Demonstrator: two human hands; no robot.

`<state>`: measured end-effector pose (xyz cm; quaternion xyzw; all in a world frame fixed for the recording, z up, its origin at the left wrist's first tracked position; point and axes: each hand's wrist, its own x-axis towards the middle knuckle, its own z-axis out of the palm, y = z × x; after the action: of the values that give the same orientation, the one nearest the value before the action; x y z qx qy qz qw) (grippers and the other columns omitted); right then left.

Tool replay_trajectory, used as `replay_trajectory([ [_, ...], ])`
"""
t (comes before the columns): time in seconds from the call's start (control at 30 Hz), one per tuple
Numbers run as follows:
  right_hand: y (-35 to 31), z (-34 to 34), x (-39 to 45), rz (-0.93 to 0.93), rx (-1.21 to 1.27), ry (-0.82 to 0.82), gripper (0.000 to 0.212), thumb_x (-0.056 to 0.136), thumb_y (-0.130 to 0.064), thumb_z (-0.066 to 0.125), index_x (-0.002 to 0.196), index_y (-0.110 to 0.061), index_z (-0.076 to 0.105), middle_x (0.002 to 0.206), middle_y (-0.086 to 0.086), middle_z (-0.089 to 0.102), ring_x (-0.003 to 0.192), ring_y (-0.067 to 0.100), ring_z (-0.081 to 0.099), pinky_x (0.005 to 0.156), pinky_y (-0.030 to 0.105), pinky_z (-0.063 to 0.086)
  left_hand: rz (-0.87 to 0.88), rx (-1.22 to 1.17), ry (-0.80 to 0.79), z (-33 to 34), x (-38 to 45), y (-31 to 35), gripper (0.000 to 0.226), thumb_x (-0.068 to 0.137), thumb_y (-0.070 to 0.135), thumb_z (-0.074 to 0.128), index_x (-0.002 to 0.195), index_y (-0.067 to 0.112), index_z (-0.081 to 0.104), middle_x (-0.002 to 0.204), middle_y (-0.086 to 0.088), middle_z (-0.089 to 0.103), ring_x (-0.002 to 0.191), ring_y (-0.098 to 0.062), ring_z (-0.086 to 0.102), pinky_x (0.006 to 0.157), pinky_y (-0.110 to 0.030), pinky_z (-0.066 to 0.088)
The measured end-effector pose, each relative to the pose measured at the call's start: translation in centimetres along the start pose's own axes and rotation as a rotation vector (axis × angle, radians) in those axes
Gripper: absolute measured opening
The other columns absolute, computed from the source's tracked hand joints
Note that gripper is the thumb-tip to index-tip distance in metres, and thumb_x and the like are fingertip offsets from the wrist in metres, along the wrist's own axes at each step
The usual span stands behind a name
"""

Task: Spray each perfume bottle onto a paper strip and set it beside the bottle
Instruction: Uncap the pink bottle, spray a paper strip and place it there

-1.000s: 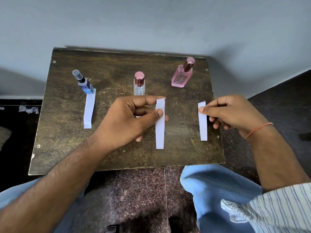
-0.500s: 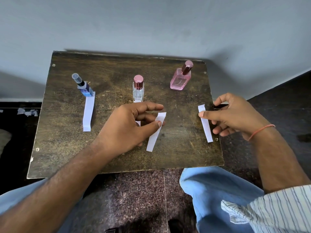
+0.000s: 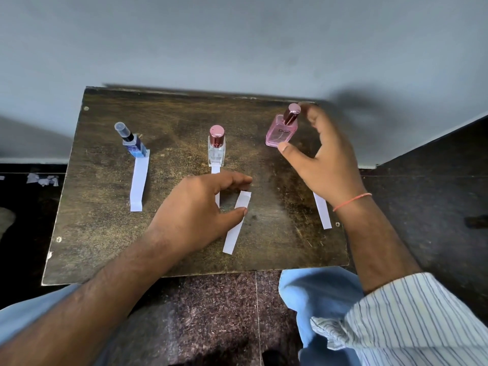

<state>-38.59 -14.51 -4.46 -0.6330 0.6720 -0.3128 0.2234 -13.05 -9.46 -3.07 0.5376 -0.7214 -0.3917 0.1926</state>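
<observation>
Three perfume bottles stand along the back of the dark wooden table (image 3: 105, 233): a blue bottle (image 3: 136, 147) with a clear cap, a clear bottle (image 3: 216, 151) with a pink cap, and a pink bottle (image 3: 281, 132). A paper strip (image 3: 138, 183) lies before the blue bottle. Another strip (image 3: 215, 170) lies before the clear bottle, partly hidden by my left hand (image 3: 195, 212). That hand's thumb tip touches a slanted strip (image 3: 236, 225); its fingers are spread above it. My right hand (image 3: 324, 157) cups around the pink bottle, thumb at its base. A fourth strip (image 3: 322, 211) lies under my right wrist.
A grey wall stands right behind the table. Dark floor surrounds it, with paper scraps (image 3: 42, 179) at the left. My knees in blue trousers (image 3: 317, 291) sit under the table's front edge.
My right hand let go of the right strip, which now lies on the table, and reached up to the pink bottle. My left hand's fingers opened off the slanted strip.
</observation>
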Motion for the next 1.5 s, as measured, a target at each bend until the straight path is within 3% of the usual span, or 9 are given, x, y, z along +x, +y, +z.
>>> replay_trajectory([
  [0.17,-0.5,1.3,0.6,0.028,-0.025,0.022,0.055,0.088,-0.058,0.070,0.139,-0.040,0.063,0.126,-0.014,0.076,0.125,0.016,0.069,0.106,0.055,0.054,0.091,0.025,0.038,-0.6,-0.2,0.1,0.037,0.086,0.037,0.089,0.122,0.039,0.081,0.071,0.047,0.064,0.068,0.024,0.061,0.062,0.006,0.038],
  [0.23,-0.6,1.3,0.5,0.024,-0.009,0.050,0.047,0.090,-0.053,0.072,0.132,-0.034,0.070,0.121,-0.014,0.079,0.121,0.015,0.071,0.103,0.053,0.056,0.135,0.000,0.072,-0.6,-0.4,0.2,0.029,0.087,0.039,0.088,0.116,0.034,0.084,0.093,0.033,0.076,0.059,0.027,0.055,0.058,0.006,0.036],
  [0.37,-0.7,0.9,-0.3,-0.030,0.032,0.021,0.037,0.091,-0.042,0.082,0.125,-0.030,0.078,0.116,-0.011,0.080,0.113,0.011,0.074,0.101,0.043,0.058,0.203,-0.198,0.168,-0.7,-0.5,0.4,0.019,0.090,0.031,0.087,0.107,0.023,0.085,0.082,0.021,0.078,0.048,0.017,0.054,0.055,0.003,0.035],
  [0.5,-1.8,0.5,-1.5,-0.224,0.019,-0.031,0.037,0.091,-0.037,0.084,0.125,-0.024,0.079,0.115,-0.010,0.078,0.107,0.017,0.072,0.094,0.044,0.058,0.223,-0.350,0.257,-1.1,-0.1,0.1,0.023,0.096,0.039,0.081,0.117,0.034,0.076,0.078,0.008,0.080,0.038,-0.024,0.058,0.039,-0.028,0.045],
  [0.63,-3.0,0.6,-2.2,-0.447,-0.015,-0.137,0.030,0.096,-0.032,0.085,0.124,-0.021,0.080,0.116,-0.011,0.078,0.109,0.016,0.068,0.096,0.039,0.053,0.256,-0.392,0.297,-1.1,0.2,0.4,0.036,0.097,0.034,0.081,0.131,0.032,0.070,0.072,0.008,0.077,0.040,-0.034,0.056,0.037,-0.041,0.044],
  [1.13,-2.4,0.7,-2.7,-0.521,-0.054,-0.089,0.033,0.097,-0.033,0.084,0.126,-0.020,0.079,0.115,-0.003,0.079,0.107,0.023,0.069,0.092,0.041,0.055,0.309,-0.414,0.358,-1.5,0.3,0.8,0.020,0.091,0.032,0.086,0.108,0.034,0.076,0.088,0.010,0.077,0.044,-0.031,0.051,0.035,-0.042,0.037],
  [1.27,-1.5,0.2,-2.5,-0.422,-0.013,0.009,0.036,0.094,-0.025,0.086,0.127,-0.013,0.079,0.116,-0.001,0.079,0.106,0.026,0.070,0.092,0.046,0.056,0.378,-0.284,0.141,-3.0,0.3,-1.2,0.027,0.089,0.035,0.088,0.112,0.024,0.080,0.090,0.006,0.080,0.047,-0.031,0.062,0.037,-0.042,0.044],
  [1.37,-1.3,0.1,-2.5,-0.400,0.010,0.028,0.034,0.094,-0.021,0.084,0.126,-0.011,0.079,0.116,0.001,0.079,0.107,0.027,0.071,0.093,0.047,0.057,0.372,-0.038,-0.082,-4.1,0.1,-3.1,0.035,0.089,0.046,0.087,0.116,0.025,0.083,0.101,0.017,0.082,0.073,-0.005,0.078,0.061,-0.031,0.064],
  [1.5,-1.9,0.4,-2.4,-0.414,0.052,-0.012,0.033,0.097,-0.020,0.081,0.128,-0.008,0.077,0.118,0.003,0.078,0.110,0.024,0.072,0.095,0.045,0.058,0.343,0.151,-0.201,-4.8,-0.5,-4.6,0.037,0.088,0.062,0.078,0.115,0.036,0.082,0.100,0.023,0.081,0.085,0.009,0.074,0.073,-0.027,0.062],
])
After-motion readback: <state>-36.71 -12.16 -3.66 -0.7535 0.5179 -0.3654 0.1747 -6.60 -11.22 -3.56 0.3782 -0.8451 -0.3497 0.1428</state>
